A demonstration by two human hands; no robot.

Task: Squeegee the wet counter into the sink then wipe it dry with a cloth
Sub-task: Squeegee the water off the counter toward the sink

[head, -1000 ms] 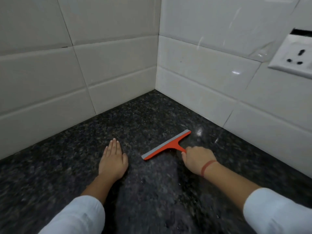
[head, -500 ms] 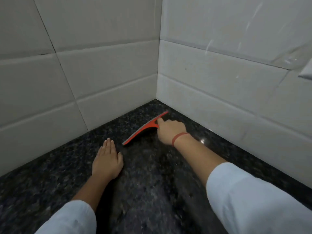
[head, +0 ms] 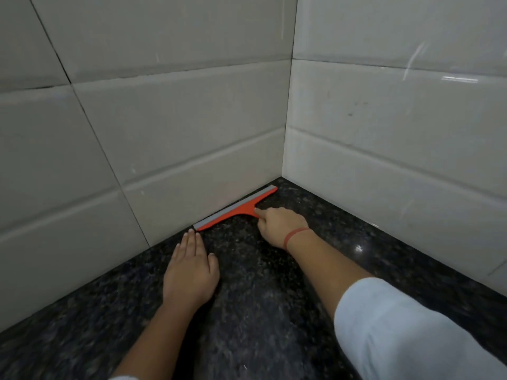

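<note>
Your squeegee [head: 237, 208] lies in the far corner of the counter [head: 260, 297], its grey blade pressed along the foot of the left tiled wall [head: 153, 138], with the orange back facing you. One end of the blade reaches almost into the corner where the two walls meet; the other end points back along the wall toward your left fingertips. The short orange handle sticks out from the middle of the blade toward you.

Your right hand [head: 281, 226] is clenched around that handle, knuckles up, with the forefinger stretched forward along it toward the blade. A thin red band [head: 295, 237] circles the wrist, and behind it your forearm runs back to a rolled white sleeve [head: 397, 333] at the near right.

Your left hand [head: 190, 272] lies flat and released on the dark speckled stone, palm down, fingers together and pointing at the wall. The fingertips are just beside the near end of the blade, not touching it as far as you can see.

The right tiled wall [head: 397, 138] closes the corner on the other side, its glazed tiles carrying pale streaks and a bright glint of light. A small spot of light also shines on the counter near the foot of that wall.
</note>
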